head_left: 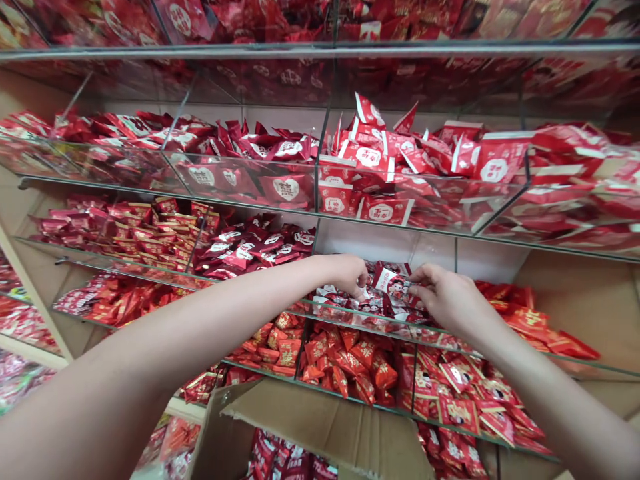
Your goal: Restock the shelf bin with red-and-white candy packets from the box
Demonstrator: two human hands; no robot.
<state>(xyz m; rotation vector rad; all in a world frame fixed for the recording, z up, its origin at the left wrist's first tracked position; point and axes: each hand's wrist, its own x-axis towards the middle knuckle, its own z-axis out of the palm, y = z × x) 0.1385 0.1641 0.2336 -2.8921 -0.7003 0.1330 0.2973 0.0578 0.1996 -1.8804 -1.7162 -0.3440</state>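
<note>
My right hand (pixel 445 292) pinches the right edge of a small white, red and dark candy packet (pixel 391 281), just above a compartment of similar dark-red and white packets (pixel 373 305). My left hand (pixel 350 275) reaches into the same compartment from the left. Its fingers are curled down close to the packets, and whatever lies between the fingertips is hidden. A clear front panel (pixel 350 312) runs along this compartment, below both hands. Left of my left hand lies a pile of maroon packets (pixel 245 252) with white labels.
Below stands an open cardboard box (pixel 325 423) with dark-red packets (pixel 285 460) inside. Glass shelves with clear dividers (pixel 503 203) hold red packets above. Orange-red packets (pixel 530 317) lie right of my right hand, and more red packets (pixel 345 360) fill the shelf beneath.
</note>
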